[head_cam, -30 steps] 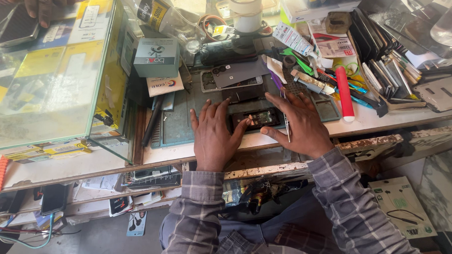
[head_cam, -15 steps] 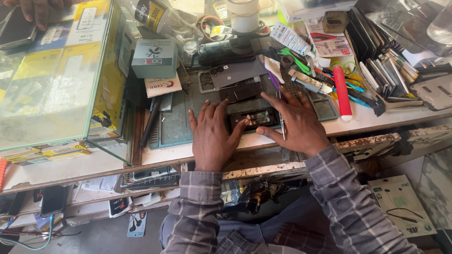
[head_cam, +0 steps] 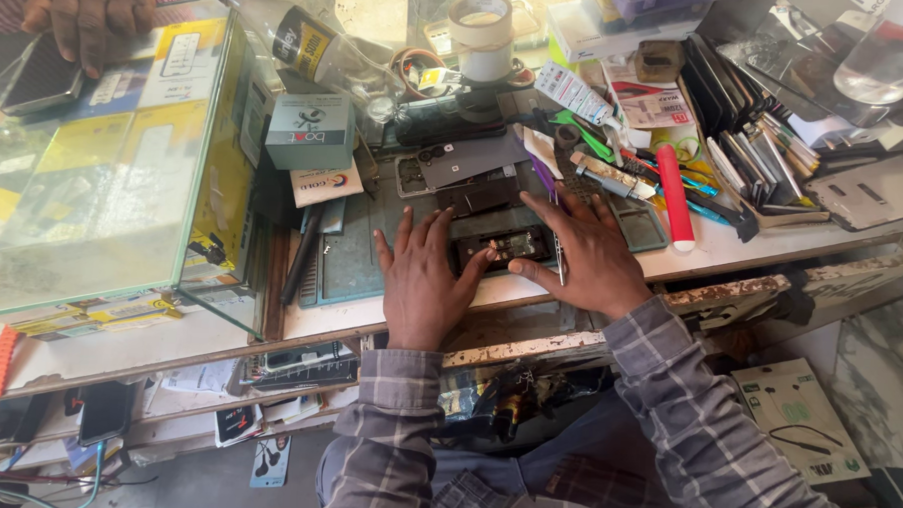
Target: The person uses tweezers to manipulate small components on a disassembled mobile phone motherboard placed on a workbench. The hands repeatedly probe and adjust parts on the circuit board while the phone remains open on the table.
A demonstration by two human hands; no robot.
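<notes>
An opened black phone [head_cam: 505, 246] lies on a grey-green work mat [head_cam: 356, 261] on the bench. My left hand [head_cam: 426, 273] rests flat on the mat with fingers spread, its thumb touching the phone's left end. My right hand [head_cam: 587, 254] lies over the phone's right end, fingers spread, thumb at the phone's lower edge. A thin metal tool [head_cam: 556, 250] sits under its fingers; whether the hand grips it is unclear. Both wrists wear plaid sleeves.
A glass display case [head_cam: 104, 172] stands at left, with another person's hand [head_cam: 85, 11] on a phone on top. Behind the mat sit a small box [head_cam: 311, 131], a tape roll [head_cam: 481, 30], a red tube [head_cam: 674, 197], tools and stacked phone parts [head_cam: 747, 104].
Both hands have stayed on the phone with only slight shifts. The view has drifted a little.
</notes>
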